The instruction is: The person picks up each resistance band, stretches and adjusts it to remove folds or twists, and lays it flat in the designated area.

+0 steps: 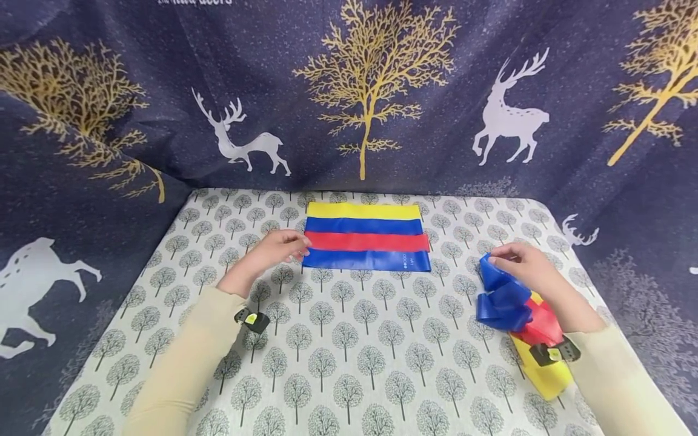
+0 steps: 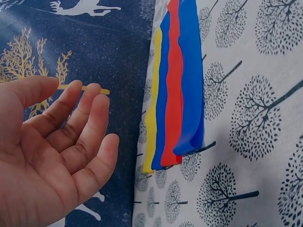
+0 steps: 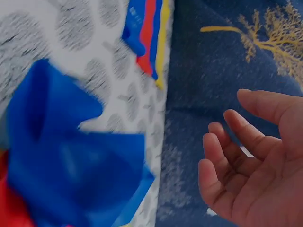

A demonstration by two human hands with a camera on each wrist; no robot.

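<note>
Several flat resistance bands lie overlapping in a row at the back middle of the table: yellow (image 1: 362,211), blue (image 1: 362,226), red (image 1: 365,241), and a front blue band (image 1: 354,260) with small printed marks. My left hand (image 1: 280,247) is beside their left end, fingers loosely bent and holding nothing; the left wrist view shows a bare palm. On the right, a crumpled blue band (image 1: 504,303) lies over a red band (image 1: 545,327) and a yellow band (image 1: 548,372). My right hand (image 1: 523,263) hovers around the blue one's top; its loosely bent fingers (image 3: 241,126) hold nothing in the right wrist view.
A pale cloth printed with trees covers the table (image 1: 343,363). Dark blue curtains (image 1: 382,121) with deer and golden trees hang behind it and at both sides. Each wrist wears a strap with a small black device (image 1: 253,320).
</note>
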